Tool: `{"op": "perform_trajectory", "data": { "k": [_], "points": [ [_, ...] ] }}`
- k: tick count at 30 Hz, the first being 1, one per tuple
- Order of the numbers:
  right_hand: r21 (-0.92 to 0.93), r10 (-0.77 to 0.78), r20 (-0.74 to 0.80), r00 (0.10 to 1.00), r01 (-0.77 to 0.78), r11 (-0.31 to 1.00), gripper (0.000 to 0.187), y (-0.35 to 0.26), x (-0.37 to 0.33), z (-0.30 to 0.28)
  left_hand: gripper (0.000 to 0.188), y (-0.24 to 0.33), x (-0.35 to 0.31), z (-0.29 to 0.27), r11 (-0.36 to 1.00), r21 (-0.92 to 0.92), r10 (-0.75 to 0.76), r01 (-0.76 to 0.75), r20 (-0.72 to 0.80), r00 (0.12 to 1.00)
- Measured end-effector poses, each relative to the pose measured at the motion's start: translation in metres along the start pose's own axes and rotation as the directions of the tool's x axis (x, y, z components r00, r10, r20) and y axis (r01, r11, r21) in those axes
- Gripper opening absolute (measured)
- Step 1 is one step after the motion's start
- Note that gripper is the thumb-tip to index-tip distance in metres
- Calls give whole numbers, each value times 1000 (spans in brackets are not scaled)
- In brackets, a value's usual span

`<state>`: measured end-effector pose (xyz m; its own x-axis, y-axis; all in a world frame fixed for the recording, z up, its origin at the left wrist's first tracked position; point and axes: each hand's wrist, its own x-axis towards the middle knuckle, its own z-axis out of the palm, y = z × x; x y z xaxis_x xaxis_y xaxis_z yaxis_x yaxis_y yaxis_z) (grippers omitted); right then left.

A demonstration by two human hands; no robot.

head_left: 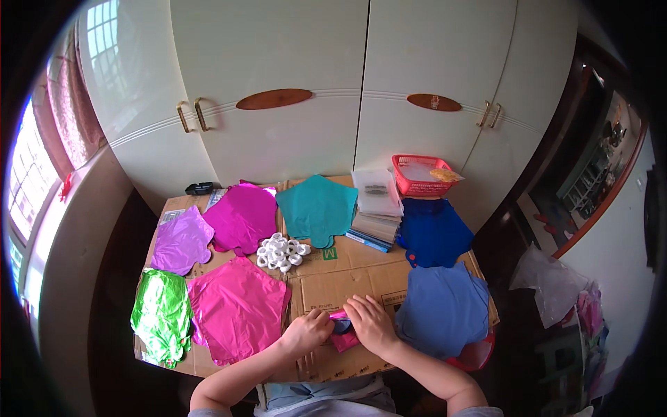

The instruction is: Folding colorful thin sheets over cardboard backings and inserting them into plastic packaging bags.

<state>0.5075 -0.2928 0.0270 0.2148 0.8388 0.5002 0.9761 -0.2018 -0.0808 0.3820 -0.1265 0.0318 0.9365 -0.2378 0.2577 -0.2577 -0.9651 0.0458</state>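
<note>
Near the front edge of the cardboard, a folded pink foil balloon [345, 341] lies between my hands, with a dark patch [341, 326] in its middle. My left hand [310, 332] is closed, its fingertips pinching the pink foil's left end. From the other side my right hand [373, 325] rests over the foil's right end. Its fingers are stretched out across the cardboard, and its thumb side touches the foil. Just left lies a stack of flat, larger pink foil balloons [240, 309]. Flat pale blue balloons [443, 302] lie just right of my right hand.
Around the cardboard-covered table [333, 281] are green [161, 313], lilac [182, 240], magenta [243, 215], teal [317, 208] and dark blue foil balloons [436, 233]. White ribbon coils [281, 253], clear plastic bags [377, 193] and a red basket [425, 186] stand farther back.
</note>
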Motion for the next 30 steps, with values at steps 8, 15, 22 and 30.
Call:
{"op": "perform_trajectory", "data": {
  "k": [8, 15, 22, 30],
  "points": [
    [-9, -40, -99, 994, 40, 999, 18, 1, -16, 15, 16, -3, -15, -5, 998, -51, 22, -23, -9, 1000],
    [-4, -47, -126, 991, 46, 999, 13, 4, -17, 24, 30, -11, -32, -8, 975, -196, -111, 105, -20, 994],
    [-4, -39, -68, 997, 39, 999, 11, 5, -16, 22, 57, -6, -17, -12, 957, -284, -52, 61, 40, 998],
    [70, -6, -35, 999, 8, 998, 17, 4, -16, 21, 68, 10, -18, -9, 999, -36, -27, 33, 158, 987]
  ]
}}
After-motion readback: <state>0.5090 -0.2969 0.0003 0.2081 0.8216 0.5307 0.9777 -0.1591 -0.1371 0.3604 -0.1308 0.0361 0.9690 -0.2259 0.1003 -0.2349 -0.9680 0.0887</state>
